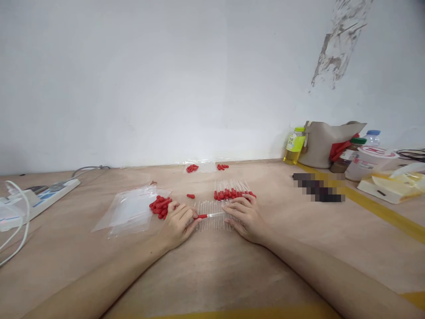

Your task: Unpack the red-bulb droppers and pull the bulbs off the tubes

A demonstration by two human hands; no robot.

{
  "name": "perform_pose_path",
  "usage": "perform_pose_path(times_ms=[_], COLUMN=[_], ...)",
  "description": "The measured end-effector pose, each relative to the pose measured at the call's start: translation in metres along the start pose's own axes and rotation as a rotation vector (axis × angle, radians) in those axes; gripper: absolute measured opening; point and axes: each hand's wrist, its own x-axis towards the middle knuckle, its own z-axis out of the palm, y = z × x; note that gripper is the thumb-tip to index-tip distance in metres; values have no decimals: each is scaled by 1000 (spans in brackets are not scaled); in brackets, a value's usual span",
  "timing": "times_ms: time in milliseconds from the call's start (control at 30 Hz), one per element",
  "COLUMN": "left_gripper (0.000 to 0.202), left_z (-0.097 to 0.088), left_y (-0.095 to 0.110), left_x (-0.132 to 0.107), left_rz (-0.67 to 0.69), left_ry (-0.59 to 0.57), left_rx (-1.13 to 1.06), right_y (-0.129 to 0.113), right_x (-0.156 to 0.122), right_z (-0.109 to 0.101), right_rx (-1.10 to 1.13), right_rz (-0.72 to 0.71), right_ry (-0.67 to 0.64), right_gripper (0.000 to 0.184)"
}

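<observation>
My left hand (179,221) pinches a red rubber bulb (202,216) between thumb and fingers. One end of a clear dropper tube (215,214) meets that bulb. Around the tube's other end, the thumb and fingers of my right hand (246,218) are closed. Under and between both hands lies a row of clear tubes (210,207), side by side. Just left of my left hand is a pile of red bulbs (160,205). Beyond my right hand, several droppers with red bulbs fitted (229,194) lie together. A single red bulb (190,196) rests on its own behind the tube row.
Clear zip bags (129,210) lie at left, near a white power strip (55,199) with cables. Small groups of red bulbs (191,168) sit on plastic by the wall. At right stand a yellow bottle (292,148), a grey bag (320,146), a tub (368,164) and a tissue pack (392,186).
</observation>
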Motion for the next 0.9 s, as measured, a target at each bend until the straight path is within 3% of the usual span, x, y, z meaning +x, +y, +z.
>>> perform_pose_path(times_ms=[200, 333, 467, 900], left_gripper=[5, 16, 13, 15], left_z=[7, 4, 2, -3], left_y=[4, 10, 17, 20], left_x=[4, 8, 10, 5], left_rz=[16, 11, 41, 173], left_ry=[87, 49, -17, 13], left_rx=[-55, -53, -93, -55], right_y=[-6, -9, -11, -14], right_x=[1, 2, 1, -5], right_z=[5, 5, 2, -9], right_rx=[-34, -28, -26, -6], right_rz=[-25, -19, -41, -88], right_ry=[1, -14, -7, -19], right_gripper=[17, 20, 21, 18])
